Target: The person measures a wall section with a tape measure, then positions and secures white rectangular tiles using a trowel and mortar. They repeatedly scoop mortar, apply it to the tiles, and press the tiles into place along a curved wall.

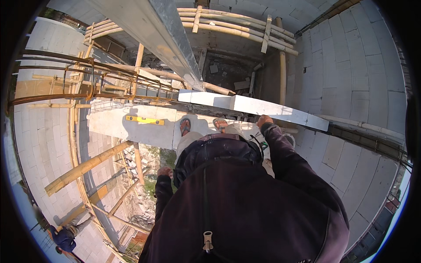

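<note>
My right hand (264,120) is at the near edge of a long white block (280,113) that lies along the top of a narrow wall. Its fingers are curled, and I cannot tell whether they grip the block. Low at my left side hangs my left hand (165,172), closed, with nothing visible in it. A second white block (205,99) adjoins the first on its left. From the top of the view a metal straightedge (175,48) slants down to that block. Left of my feet, a yellow spirit level (145,120) lies on a pale platform (109,131).
Rusty rebar (52,97) juts out at the left. Bamboo poles (87,168) frame a drop to rubble (136,193) beside the platform. A bamboo railing (237,28) crosses beyond a deep pit (223,68). Another person (66,236) is at lower left.
</note>
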`<state>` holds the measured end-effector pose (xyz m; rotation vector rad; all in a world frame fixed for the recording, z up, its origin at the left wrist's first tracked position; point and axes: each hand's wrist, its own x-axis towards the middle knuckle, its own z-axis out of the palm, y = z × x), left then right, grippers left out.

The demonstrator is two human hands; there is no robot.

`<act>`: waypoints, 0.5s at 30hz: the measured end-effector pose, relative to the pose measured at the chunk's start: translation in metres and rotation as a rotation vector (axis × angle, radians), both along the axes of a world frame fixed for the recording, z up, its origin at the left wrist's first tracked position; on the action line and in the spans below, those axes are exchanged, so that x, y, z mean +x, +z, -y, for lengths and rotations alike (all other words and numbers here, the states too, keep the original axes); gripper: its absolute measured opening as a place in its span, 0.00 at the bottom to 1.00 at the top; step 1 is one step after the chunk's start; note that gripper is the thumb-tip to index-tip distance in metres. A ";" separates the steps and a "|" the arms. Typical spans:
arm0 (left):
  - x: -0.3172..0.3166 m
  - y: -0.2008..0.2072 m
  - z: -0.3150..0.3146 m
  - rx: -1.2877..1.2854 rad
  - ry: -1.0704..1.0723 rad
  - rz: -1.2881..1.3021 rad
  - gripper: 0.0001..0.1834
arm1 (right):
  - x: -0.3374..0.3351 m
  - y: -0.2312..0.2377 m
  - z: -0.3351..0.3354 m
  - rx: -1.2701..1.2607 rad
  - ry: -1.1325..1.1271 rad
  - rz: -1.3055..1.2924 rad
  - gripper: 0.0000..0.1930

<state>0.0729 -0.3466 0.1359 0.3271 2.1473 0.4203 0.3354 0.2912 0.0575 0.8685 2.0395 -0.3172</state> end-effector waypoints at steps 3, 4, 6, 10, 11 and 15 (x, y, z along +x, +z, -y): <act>-0.087 0.011 0.031 -0.016 0.231 0.162 0.06 | -0.011 0.011 0.081 0.021 -0.145 -0.002 0.15; -0.112 0.006 0.028 -0.001 0.233 0.198 0.06 | -0.004 0.018 0.096 0.018 -0.078 0.048 0.16; -0.162 -0.005 0.018 0.025 0.191 0.264 0.07 | 0.013 0.026 0.135 0.045 -0.062 -0.006 0.17; -0.251 0.001 -0.004 -0.071 0.370 0.392 0.09 | -0.006 0.062 0.235 0.088 -0.483 -0.180 0.18; -0.283 0.000 0.002 -0.035 0.385 0.452 0.10 | -0.030 0.081 0.254 0.030 -0.680 -0.217 0.17; -0.318 0.014 -0.057 -0.093 0.141 0.223 0.07 | -0.041 0.121 0.327 0.042 -1.066 -0.247 0.14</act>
